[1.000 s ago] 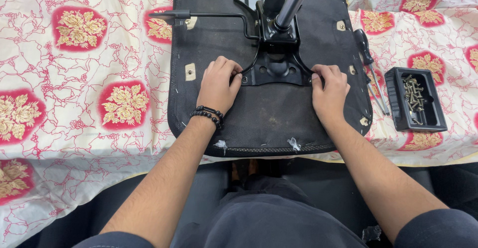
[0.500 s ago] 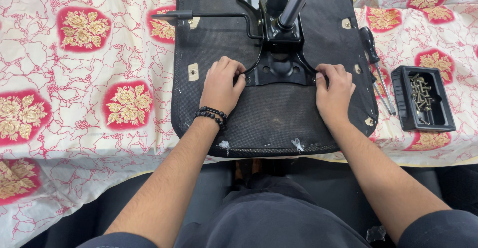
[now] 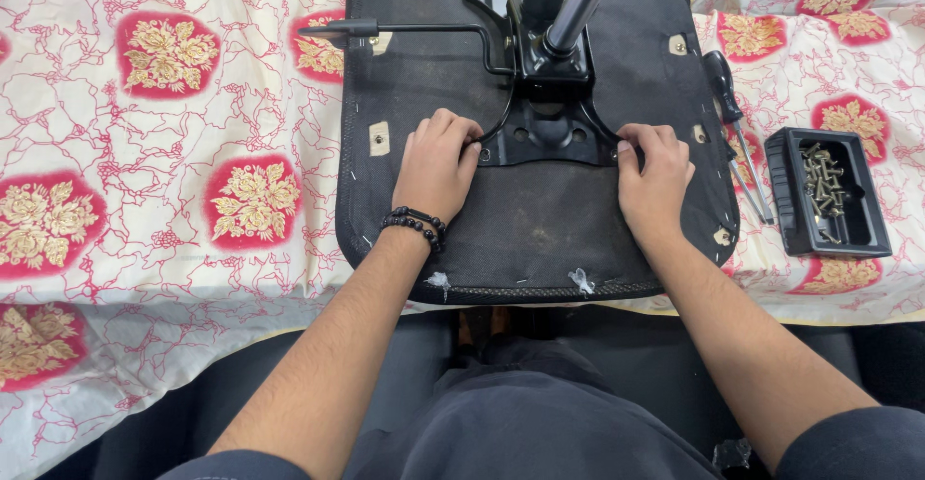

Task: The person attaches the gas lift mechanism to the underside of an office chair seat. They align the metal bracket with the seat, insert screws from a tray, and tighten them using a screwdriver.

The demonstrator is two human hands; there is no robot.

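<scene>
2 hands work the black mounting plate (image 3: 547, 138) on the upturned seat base (image 3: 535, 220) lying on the counter (image 3: 164, 200): left hand (image 3: 436, 167) and right hand (image 3: 655, 176) pinch its near corners, fingers curled. Fastening appears unfinished; screwdriver (image 3: 734, 123) and screw tray (image 3: 831, 205) lie untouched at right

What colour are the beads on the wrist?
The bead bracelet on the left hand is black, clearest in the head view.
</scene>
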